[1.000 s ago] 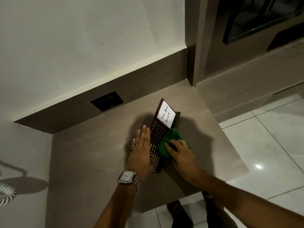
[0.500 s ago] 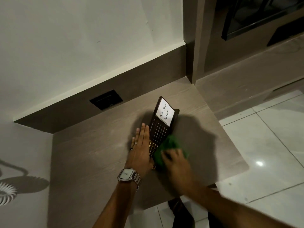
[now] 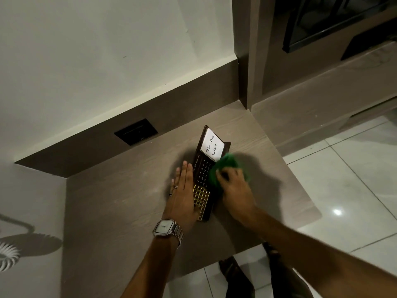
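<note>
A dark brown desk calendar [image 3: 202, 168] lies on the wooden desk [image 3: 120, 207]. It has month and number markings, a block of gold squares at its near end and a white "To Do List" card [image 3: 212, 144] at its far end. My left hand [image 3: 182, 194] lies flat with straight fingers against the calendar's left side. A watch sits on that wrist and rings on two fingers. My right hand [image 3: 235, 186] grips a bunched green cloth [image 3: 227, 166] and presses it on the calendar's right side, just below the card.
A black socket plate [image 3: 135, 131] is set in the brown back panel behind the desk. White wall rises above it. The desk's right and near edges drop to a glossy tiled floor [image 3: 354, 190]. A low brown ledge [image 3: 322, 100] runs at the right.
My right hand has slid the green cloth along the calendar, first toward me and now away, up near the white card. My left hand has stayed flat beside the calendar.
</note>
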A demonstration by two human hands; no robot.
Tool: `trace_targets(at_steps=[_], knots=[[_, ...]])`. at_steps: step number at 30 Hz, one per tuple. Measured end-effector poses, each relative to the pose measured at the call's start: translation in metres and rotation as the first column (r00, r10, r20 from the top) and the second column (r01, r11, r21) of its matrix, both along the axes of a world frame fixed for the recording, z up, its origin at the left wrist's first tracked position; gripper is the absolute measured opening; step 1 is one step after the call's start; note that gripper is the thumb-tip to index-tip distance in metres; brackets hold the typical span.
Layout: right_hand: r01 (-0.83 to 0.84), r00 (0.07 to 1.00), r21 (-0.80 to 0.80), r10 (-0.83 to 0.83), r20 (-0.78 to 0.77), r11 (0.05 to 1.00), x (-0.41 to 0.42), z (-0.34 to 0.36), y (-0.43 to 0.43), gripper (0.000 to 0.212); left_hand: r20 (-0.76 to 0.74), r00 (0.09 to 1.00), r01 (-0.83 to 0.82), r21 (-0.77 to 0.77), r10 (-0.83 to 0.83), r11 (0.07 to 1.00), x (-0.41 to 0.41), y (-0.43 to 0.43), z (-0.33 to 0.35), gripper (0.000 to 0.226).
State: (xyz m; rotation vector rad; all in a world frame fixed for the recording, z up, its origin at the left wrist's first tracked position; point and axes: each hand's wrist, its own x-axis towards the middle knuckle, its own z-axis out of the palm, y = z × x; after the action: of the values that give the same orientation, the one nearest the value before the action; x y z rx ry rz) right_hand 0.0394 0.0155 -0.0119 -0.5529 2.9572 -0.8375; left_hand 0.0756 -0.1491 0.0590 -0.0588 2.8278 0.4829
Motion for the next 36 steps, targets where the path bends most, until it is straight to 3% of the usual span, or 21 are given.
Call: trace_targets(at_steps=[3,5,9,13,17,21,23,26,29,33,36], knots=[[-0.277,0.961,-0.043,0.278,0.0,0.96,0.072,-0.012,-0.004,0.063,0.007,1.0,0.003,0.015,-0.003,1.0,-0.002,0.0,0.0,0.119],[-0.355,0.934,-0.016,0.354,-0.047,0.935,0.077,-0.015,0.0,0.067,0.008,1.0,0.004,0.015,-0.005,1.0,-0.002,0.001,0.0,0.119],[-0.115,0.992,0.029,0.116,-0.045,0.993,-0.002,-0.005,0.008,0.06,-0.001,1.0,0.011,-0.001,-0.011,1.0,-0.001,0.001,-0.001,0.121],[0.078,0.995,0.079,-0.073,-0.068,0.994,-0.066,0.004,0.013,0.059,-0.003,1.0,-0.013,-0.004,0.013,1.0,-0.001,0.002,0.0,0.122],[-0.073,0.997,0.048,0.073,0.004,0.996,0.01,-0.005,-0.006,0.07,-0.002,1.0,-0.023,0.015,0.023,1.0,-0.001,0.001,0.0,0.12],[-0.309,0.947,0.07,0.314,-0.069,0.948,0.052,-0.016,0.001,0.066,0.01,1.0,-0.011,0.016,0.01,1.0,-0.002,0.004,0.003,0.119],[-0.24,0.964,0.118,0.251,-0.083,0.964,0.027,-0.012,0.004,0.062,0.0,1.0,-0.004,0.002,0.004,1.0,-0.002,0.005,0.003,0.12],[-0.006,0.996,0.158,0.021,-0.091,0.987,-0.041,-0.001,0.015,0.059,-0.019,1.0,-0.006,-0.007,0.006,1.0,0.0,0.006,0.004,0.119],[0.023,0.997,0.171,-0.009,-0.083,0.985,-0.057,0.002,0.011,0.058,0.005,1.0,-0.024,0.011,0.024,1.0,0.0,0.007,0.005,0.119],[-0.163,0.985,0.047,0.165,-0.05,0.986,0.035,-0.018,-0.007,0.068,-0.002,0.999,-0.039,0.029,0.039,0.999,-0.002,0.007,0.004,0.119],[-0.389,0.919,0.058,0.391,-0.043,0.92,0.063,-0.028,0.001,0.069,0.012,0.999,-0.035,0.034,0.035,0.999,-0.001,0.006,0.003,0.12]])
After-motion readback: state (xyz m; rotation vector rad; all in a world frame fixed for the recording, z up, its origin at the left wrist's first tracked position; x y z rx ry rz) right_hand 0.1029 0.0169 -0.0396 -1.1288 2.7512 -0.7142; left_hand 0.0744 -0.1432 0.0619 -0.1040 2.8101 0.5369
